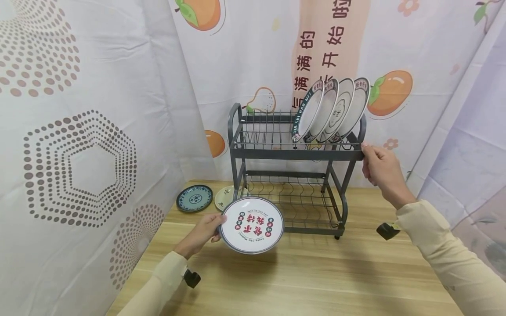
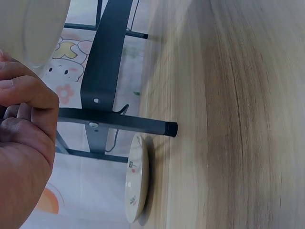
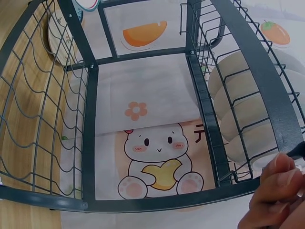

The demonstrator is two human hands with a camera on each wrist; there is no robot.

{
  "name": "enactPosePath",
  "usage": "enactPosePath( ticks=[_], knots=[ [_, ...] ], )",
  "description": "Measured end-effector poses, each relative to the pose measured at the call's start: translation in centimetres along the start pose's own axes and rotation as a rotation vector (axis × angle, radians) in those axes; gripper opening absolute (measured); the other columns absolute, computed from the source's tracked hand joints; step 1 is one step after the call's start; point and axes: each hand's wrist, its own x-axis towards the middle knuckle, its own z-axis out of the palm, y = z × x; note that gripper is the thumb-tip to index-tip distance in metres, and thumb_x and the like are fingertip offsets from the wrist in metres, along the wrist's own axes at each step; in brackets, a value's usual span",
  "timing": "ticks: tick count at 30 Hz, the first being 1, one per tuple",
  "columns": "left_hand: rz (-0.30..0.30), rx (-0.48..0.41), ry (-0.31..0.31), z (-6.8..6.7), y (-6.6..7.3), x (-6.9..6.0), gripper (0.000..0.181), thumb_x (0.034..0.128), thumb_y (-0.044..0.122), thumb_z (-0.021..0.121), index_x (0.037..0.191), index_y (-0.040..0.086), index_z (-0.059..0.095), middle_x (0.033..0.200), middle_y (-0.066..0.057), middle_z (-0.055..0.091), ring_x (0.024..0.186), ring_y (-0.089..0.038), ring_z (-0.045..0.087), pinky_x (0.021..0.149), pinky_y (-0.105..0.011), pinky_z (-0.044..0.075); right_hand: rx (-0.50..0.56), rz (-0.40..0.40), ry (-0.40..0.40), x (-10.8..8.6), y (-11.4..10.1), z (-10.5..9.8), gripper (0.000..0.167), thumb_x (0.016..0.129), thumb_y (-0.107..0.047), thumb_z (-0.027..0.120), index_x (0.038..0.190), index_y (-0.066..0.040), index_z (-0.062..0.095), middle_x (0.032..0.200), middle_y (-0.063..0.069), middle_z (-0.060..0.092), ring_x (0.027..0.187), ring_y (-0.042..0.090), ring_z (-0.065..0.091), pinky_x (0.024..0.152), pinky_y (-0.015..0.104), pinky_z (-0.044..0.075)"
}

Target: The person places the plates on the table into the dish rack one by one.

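Observation:
My left hand (image 1: pixel 202 233) pinches the left edge of a round white plate (image 1: pixel 252 243) with a dark rim and red and green lettering. That plate is held above the table, in front of a dark two-tier dish rack (image 1: pixel 292 154). In the left wrist view, the left hand (image 2: pixel 26 114) is beside the pale plate (image 2: pixel 33 28), only partly in frame. With curled fingers, my right hand (image 1: pixel 382 171) grips the front right corner of the rack's upper tier; the right wrist view shows those fingers (image 3: pixel 274 191) at the frame. Several plates (image 1: pixel 310 115) lean upright on the upper tier's right side.
A blue patterned plate (image 1: pixel 194 198) and a cream plate (image 1: pixel 224 197) lie on the wooden table (image 1: pixel 300 276), left of the rack. The cream one is partly hidden. Printed curtains (image 1: pixel 253 57) hang behind and at both sides. The lower tier (image 1: pixel 292 210) has wavy wires.

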Motion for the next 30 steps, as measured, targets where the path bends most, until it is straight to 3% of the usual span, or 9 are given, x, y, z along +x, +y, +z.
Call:
enactPosePath(
  ticks=[7, 14, 20, 24, 30],
  knots=[
    [-0.006, -0.013, -0.004, 0.6, 0.0, 0.3, 0.031, 0.1087, 0.023, 0.047, 0.096, 0.0, 0.063, 0.068, 0.001, 0.056, 0.053, -0.008, 0.045, 0.052, -0.02, 0.038, 0.016, 0.052, -0.032, -0.4, 0.5, -0.1, 0.065, 0.105, -0.059, 0.043, 0.082, 0.001, 0.052, 0.056, 0.002, 0.054, 0.042, 0.011, 0.041, 0.037, 0.029, 0.036],
    [-0.018, -0.018, -0.014, 1.1, 0.1, 0.6, 0.033, 0.1083, 0.026, 0.047, 0.102, -0.002, 0.065, 0.069, 0.0, 0.057, 0.053, -0.009, 0.045, 0.052, -0.021, 0.038, 0.024, 0.021, -0.088, -1.6, 2.1, 0.4, 0.071, 0.108, -0.058, 0.029, 0.089, 0.007, 0.051, 0.057, 0.004, 0.054, 0.04, 0.013, 0.041, 0.036, 0.031, 0.036],
    [-0.034, -0.009, -0.008, 1.4, 0.4, 0.7, 0.033, 0.108, 0.026, 0.047, 0.105, -0.001, 0.066, 0.069, 0.0, 0.056, 0.053, -0.011, 0.044, 0.054, -0.022, 0.037, -0.033, 0.012, -0.152, -3.0, 3.5, 1.5, 0.068, 0.107, -0.06, 0.034, 0.089, 0.002, 0.054, 0.06, 0.007, 0.055, 0.042, 0.014, 0.041, 0.037, 0.033, 0.036],
    [-0.024, -0.018, -0.013, 1.6, 0.4, 0.9, 0.034, 0.1081, 0.026, 0.047, 0.105, -0.002, 0.066, 0.069, 0.0, 0.056, 0.054, -0.012, 0.044, 0.053, -0.022, 0.038, -0.099, 0.04, -0.218, -4.0, 4.2, 2.7, 0.069, 0.106, -0.063, 0.034, 0.091, 0.001, 0.056, 0.063, 0.009, 0.056, 0.044, 0.014, 0.042, 0.039, 0.032, 0.037],
    [-0.018, -0.033, -0.026, 2.2, 0.3, 1.2, 0.033, 0.1081, 0.025, 0.047, 0.1, -0.001, 0.065, 0.068, 0.0, 0.056, 0.053, -0.011, 0.044, 0.052, -0.021, 0.038, -0.12, 0.105, -0.378, -6.0, 5.4, 5.3, 0.065, 0.106, -0.063, 0.037, 0.095, -0.003, 0.06, 0.065, 0.008, 0.056, 0.05, 0.014, 0.043, 0.043, 0.029, 0.039]
  ],
)
